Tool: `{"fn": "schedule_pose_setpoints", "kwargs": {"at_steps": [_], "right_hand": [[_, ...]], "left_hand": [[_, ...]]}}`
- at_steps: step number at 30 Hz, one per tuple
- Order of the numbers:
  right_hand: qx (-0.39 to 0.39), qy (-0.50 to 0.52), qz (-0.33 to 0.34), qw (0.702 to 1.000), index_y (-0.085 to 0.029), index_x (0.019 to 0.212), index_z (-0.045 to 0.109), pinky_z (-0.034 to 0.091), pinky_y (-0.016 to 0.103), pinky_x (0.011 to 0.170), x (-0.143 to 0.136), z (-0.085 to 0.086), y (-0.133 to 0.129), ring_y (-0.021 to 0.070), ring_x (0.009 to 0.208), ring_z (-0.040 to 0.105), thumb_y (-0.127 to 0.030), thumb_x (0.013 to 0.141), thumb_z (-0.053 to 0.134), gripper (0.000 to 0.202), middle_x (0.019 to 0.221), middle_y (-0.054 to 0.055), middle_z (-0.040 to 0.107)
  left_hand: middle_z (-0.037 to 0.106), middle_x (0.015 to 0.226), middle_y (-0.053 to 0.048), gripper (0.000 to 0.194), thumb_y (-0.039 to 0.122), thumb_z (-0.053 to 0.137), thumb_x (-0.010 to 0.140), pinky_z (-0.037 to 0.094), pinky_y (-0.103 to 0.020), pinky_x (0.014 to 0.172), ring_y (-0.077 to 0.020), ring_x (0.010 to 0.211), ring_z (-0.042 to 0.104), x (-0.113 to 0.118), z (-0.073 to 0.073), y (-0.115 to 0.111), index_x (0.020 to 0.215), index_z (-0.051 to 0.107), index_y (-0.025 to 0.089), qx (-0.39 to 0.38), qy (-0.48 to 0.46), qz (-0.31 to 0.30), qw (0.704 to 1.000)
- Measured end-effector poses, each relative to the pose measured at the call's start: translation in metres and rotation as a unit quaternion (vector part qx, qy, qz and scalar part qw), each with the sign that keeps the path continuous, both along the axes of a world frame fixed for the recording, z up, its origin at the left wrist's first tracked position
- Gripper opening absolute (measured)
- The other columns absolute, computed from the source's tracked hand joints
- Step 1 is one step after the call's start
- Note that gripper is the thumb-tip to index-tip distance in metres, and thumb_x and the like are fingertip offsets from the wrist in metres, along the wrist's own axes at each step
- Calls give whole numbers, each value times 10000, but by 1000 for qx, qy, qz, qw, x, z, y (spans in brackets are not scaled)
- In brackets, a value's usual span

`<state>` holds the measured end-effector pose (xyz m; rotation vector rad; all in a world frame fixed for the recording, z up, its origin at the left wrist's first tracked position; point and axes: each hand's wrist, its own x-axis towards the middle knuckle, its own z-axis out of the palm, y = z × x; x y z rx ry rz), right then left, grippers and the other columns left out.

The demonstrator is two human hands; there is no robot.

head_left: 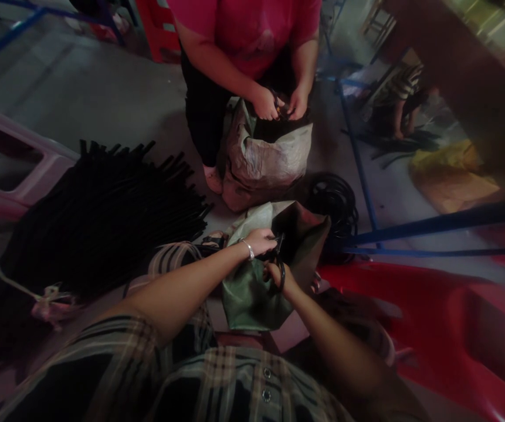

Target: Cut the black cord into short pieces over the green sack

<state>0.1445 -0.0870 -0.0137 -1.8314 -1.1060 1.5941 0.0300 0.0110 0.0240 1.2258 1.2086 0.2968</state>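
Note:
A green and pale sack [252, 299] stands open between my knees, its inside dark. My left hand [261, 241], with a silver bracelet at the wrist, is closed over the sack's mouth on a small dark piece whose shape is unclear. Just below and to the right, my right hand [278, 275] has its fingers curled round the black handles of what look like scissors [282, 266]. The tool's tip end lies close to my left fingers.
Across from me a person in a pink shirt [261, 35] works over another sack [270, 164]. Black strips [115, 205] lie bundled at left, a black coil [334, 202] and blue frame bars at right. A red stool [432, 316] stands lower right; another person crouches behind.

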Motion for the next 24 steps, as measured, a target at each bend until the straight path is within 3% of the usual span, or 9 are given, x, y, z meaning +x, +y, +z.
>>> {"fn": "schedule_pose_setpoints", "kwargs": {"at_steps": [7, 12, 18, 24], "right_hand": [[-4, -11, 2, 1000, -147, 664, 574, 407, 230, 540, 2, 2, -2, 141, 556, 558, -281, 709, 437, 197, 583, 31, 603], [-45, -15, -59, 997, -150, 593, 548, 383, 227, 443, -4, 8, -4, 143, 463, 541, -284, 655, 477, 164, 515, 24, 563], [-47, 11, -120, 992, -162, 554, 501, 349, 226, 378, -5, 18, -2, 136, 397, 505, -277, 623, 479, 136, 449, -6, 485], [-24, 7, -143, 989, -160, 566, 506, 311, 226, 347, -5, 22, -3, 122, 349, 463, -303, 630, 474, 159, 437, -25, 439]], "left_hand": [[493, 499, 58, 94, 164, 578, 694, 298, -148, 380, -43, 369, 406, -1, -3, -1, 784, 597, 143, 27, 14, -10, 999], [533, 550, 42, 173, 217, 568, 724, 361, -167, 456, -65, 439, 469, -4, -2, 0, 869, 636, 151, 63, 48, -42, 996], [680, 839, -33, 226, 270, 525, 771, 428, -225, 731, -155, 799, 585, -12, 4, 7, 890, 699, 189, 246, 171, -125, 946], [691, 944, -61, 284, 278, 483, 808, 420, -254, 773, -186, 866, 591, -17, 5, 10, 962, 705, 191, 253, 201, -155, 933]]}}
